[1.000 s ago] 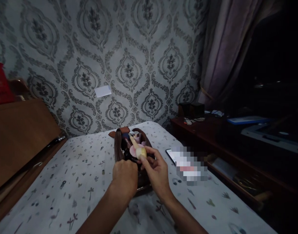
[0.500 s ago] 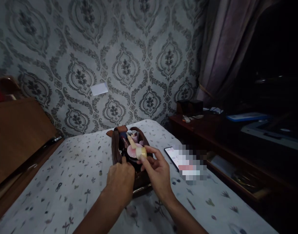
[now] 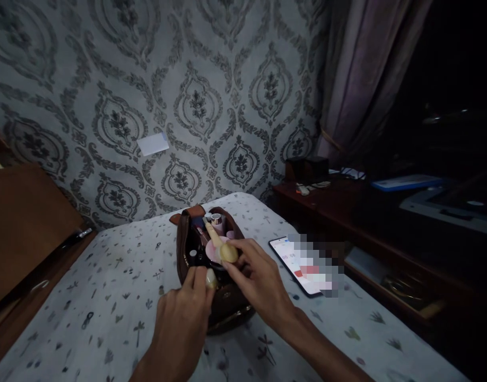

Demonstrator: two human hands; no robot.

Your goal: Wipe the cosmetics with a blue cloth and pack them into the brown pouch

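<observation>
An unzipped brown cosmetic bag (image 3: 181, 249) lies on the bed, filled with toiletries. Over its opening, my right hand (image 3: 263, 278) pinches a small yellow jar (image 3: 229, 253) between thumb and fingers. My left hand (image 3: 182, 318), at the bag's near left edge, grips a small pale rounded item (image 3: 211, 278), mostly hidden by the fingers. Inside the bag are a pink round container (image 3: 212, 251), a beige tube (image 3: 214, 234) and a pinkish bottle with a silvery cap (image 3: 216, 220). A small white-topped item (image 3: 193, 253) sits at the left inside.
A lit phone (image 3: 295, 268) lies on the patterned bedsheet (image 3: 120, 297) right of the bag. A dark red desk (image 3: 281, 193) with an open drawer (image 3: 422, 310) borders the right side. At left stands a brown board (image 3: 28, 228); patterned wallpaper (image 3: 196, 101) covers the wall behind.
My left hand has come up out of the bag with the small pale item in its fingers. My right hand still holds the yellow jar, now turned. The view has shifted slightly.
</observation>
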